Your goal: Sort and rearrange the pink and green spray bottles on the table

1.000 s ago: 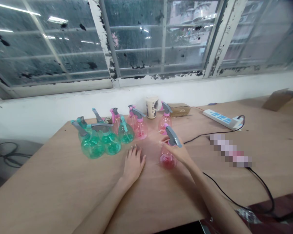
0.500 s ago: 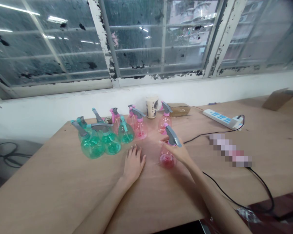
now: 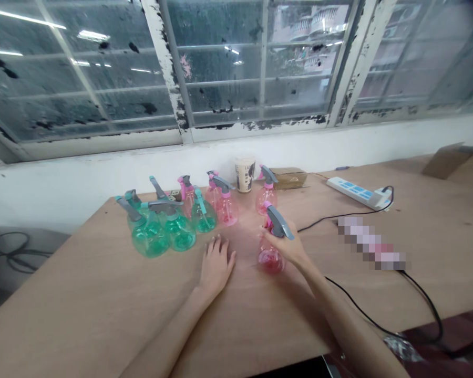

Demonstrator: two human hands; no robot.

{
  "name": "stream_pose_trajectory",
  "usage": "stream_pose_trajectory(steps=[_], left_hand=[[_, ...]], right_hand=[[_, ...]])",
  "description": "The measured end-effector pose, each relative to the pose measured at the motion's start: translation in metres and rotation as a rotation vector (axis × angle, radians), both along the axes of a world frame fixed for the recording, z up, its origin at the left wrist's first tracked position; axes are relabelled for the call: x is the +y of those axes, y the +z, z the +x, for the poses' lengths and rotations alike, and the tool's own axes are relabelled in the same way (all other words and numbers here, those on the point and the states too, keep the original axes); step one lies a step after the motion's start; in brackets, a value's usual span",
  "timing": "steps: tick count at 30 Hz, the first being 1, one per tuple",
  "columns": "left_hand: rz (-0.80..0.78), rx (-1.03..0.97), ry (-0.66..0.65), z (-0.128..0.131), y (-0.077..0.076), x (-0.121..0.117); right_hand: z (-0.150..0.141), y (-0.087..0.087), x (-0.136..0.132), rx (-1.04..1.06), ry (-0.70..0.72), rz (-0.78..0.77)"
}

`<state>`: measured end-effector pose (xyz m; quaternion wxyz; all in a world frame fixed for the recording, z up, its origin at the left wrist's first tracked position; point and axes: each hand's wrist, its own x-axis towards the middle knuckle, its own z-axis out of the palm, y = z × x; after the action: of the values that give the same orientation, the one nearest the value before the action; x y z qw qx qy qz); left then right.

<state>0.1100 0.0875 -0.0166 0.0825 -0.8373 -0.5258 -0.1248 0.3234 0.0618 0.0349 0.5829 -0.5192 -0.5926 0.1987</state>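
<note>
My right hand is wrapped round the upper part of a pink spray bottle with a grey trigger, which stands upright at the middle of the table. To its left, my left hand lies flat on the wood with its fingers stretched out, holding nothing. Behind the held bottle stands another pink spray bottle. Left of my hands is a cluster: green spray bottles in front and to the left, and further pink spray bottles on its right and back side.
A paper cup and a cardboard box stand by the wall. On the right lie a white power strip, a black cable and a pixelated object. Another cardboard box sits at the far right.
My right hand's fingers have closed in round the neck of the pink spray bottle. The left hand and the other bottles have stayed in place.
</note>
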Motion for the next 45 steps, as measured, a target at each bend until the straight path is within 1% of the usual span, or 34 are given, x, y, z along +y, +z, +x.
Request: stream_pose_trajectory(steps=[4, 8, 14, 18, 24, 26, 28, 32, 35, 38, 40, 42, 43, 45], left_hand=[[-0.002, -0.001, -0.001, 0.0, 0.001, -0.001], [-0.015, -0.007, -0.001, 0.0, 0.001, -0.001], [-0.02, -0.02, 0.003, 0.001, 0.002, -0.001], [-0.035, -0.014, 0.014, 0.001, 0.004, -0.003], [-0.024, 0.002, 0.012, 0.001, 0.005, -0.004], [-0.024, 0.004, 0.01, 0.001, 0.005, -0.004], [-0.025, 0.002, 0.006, 0.001, 0.006, -0.004], [-0.025, -0.003, 0.002, 0.001, 0.004, -0.004], [-0.023, -0.024, 0.0, 0.001, 0.001, -0.002], [0.003, -0.035, -0.013, 0.0, 0.0, -0.001], [0.01, -0.026, -0.018, -0.001, 0.0, -0.001], [-0.001, -0.018, -0.012, 0.0, 0.001, -0.001], [-0.008, -0.019, -0.006, 0.0, 0.001, -0.001], [-0.021, -0.028, -0.001, 0.001, 0.002, -0.002]], right_hand=[[-0.002, 0.0, 0.0, 0.029, -0.015, -0.037], [-0.003, -0.003, 0.001, 0.05, -0.049, -0.074], [-0.004, -0.004, 0.001, 0.036, -0.063, -0.06], [-0.004, -0.003, 0.0, 0.029, -0.043, -0.054], [-0.002, -0.005, 0.005, 0.074, -0.03, -0.028], [0.005, -0.005, 0.012, 0.034, -0.066, -0.031], [0.017, -0.005, 0.021, -0.052, -0.111, -0.029], [0.047, -0.005, 0.045, -0.219, -0.22, 0.077], [0.064, -0.004, 0.061, -0.356, -0.335, 0.069], [0.07, -0.001, 0.067, -0.469, -0.408, 0.057], [0.069, 0.001, 0.064, -0.514, -0.407, 0.042], [0.067, 0.004, 0.053, -0.537, -0.438, 0.01], [0.067, 0.005, 0.043, -0.542, -0.479, -0.007], [0.065, 0.008, 0.019, -0.55, -0.615, -0.035]])
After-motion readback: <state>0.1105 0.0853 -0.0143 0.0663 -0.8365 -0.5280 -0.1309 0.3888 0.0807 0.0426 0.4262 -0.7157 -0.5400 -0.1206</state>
